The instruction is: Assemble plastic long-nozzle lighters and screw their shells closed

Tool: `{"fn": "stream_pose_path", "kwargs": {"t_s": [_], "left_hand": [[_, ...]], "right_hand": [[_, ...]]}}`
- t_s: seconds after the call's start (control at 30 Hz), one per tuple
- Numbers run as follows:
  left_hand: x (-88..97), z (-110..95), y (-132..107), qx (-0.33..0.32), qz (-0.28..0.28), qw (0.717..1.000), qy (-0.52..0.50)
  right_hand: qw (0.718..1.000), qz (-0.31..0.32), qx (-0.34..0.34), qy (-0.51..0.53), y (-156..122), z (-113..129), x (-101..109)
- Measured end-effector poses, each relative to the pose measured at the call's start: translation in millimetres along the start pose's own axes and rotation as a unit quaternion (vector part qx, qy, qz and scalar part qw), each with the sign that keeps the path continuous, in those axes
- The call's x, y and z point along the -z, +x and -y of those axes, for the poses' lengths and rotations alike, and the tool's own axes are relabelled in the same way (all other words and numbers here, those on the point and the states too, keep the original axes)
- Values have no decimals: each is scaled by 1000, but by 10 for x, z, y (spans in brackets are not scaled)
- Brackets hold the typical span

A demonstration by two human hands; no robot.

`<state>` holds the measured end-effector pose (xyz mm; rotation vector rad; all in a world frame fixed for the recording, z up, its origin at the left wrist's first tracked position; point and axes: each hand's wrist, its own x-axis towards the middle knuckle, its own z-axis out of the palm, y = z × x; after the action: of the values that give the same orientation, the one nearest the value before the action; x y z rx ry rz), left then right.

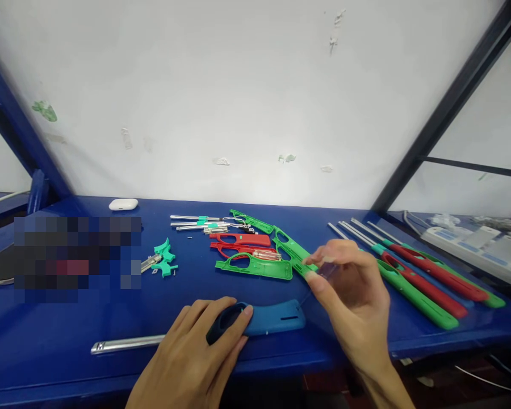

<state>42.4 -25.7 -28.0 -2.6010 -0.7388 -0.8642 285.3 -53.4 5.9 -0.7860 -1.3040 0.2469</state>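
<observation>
My left hand [196,352] lies on a blue lighter body [272,319] with a black trigger loop and a long silver nozzle [125,343], pressing it to the blue table near the front edge. My right hand [349,289] hovers just right of it, thumb and fingers pinched on a small clear part that I cannot make out. Its fingertips are close to a green lighter shell half [296,255].
Green and red shell halves [247,250] and silver tubes [196,222] lie mid-table. Several assembled red and green lighters [421,275] lie at the right. Teal small parts [165,258], a white earbud case [123,204] and a power strip [477,250] are also here.
</observation>
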Motion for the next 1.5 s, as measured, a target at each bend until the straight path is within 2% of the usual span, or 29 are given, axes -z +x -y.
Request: {"fn": "stream_pose_path", "kwargs": {"t_s": [0.23,0.4,0.6,0.83,1.0,1.1,1.27,1.5], "left_hand": [[-12,1,-1,15,-5,1000,-19],[8,-1,12,4,4,1000,-13],[4,-15,12,12,0,1000,-15],[-34,0,-72,18,29,999,-16],[-32,6,-70,20,24,999,-17],[-22,6,-45,20,10,1000,-14],[-19,3,-65,26,30,999,-25],[-29,7,-89,22,31,999,-21]], "right_hand": [[998,24,-37,-48,-40,8,114],[998,37,-35,-25,-64,17,116],[994,30,-89,-53,-16,-11,188],[986,60,-153,-32,-18,5,269],[983,63,-171,11,10,20,256],[979,68,-192,-15,3,11,286],[968,97,-229,-24,-41,-17,345],[962,91,-249,-65,-15,-21,357]]}}
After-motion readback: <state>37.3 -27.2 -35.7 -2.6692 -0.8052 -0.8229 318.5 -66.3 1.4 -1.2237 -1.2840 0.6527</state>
